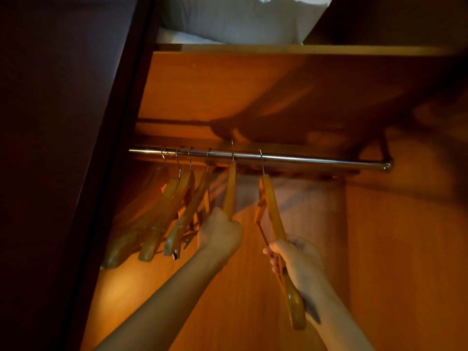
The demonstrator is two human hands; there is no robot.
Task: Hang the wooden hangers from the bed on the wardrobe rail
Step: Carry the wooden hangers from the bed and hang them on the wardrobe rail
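Plainly, in the head view, our left hand (219, 233) curls round one wooden hanger (230, 191) and our right hand (298, 262) grips a second hanger (272, 206), both just below the rail (316, 161), hooks over it. We judge them light, stiff, best held by the arm; glossy amber wood, thin steel hooks.

six wooden hangers (271, 206) hooked on chrome rail (316, 160).

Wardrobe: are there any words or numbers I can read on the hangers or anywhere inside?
None: no words, numbers or signs show on the hangers, the rail, the shelf or the pillow.
The dark mark on the right arm is too blurred to read.
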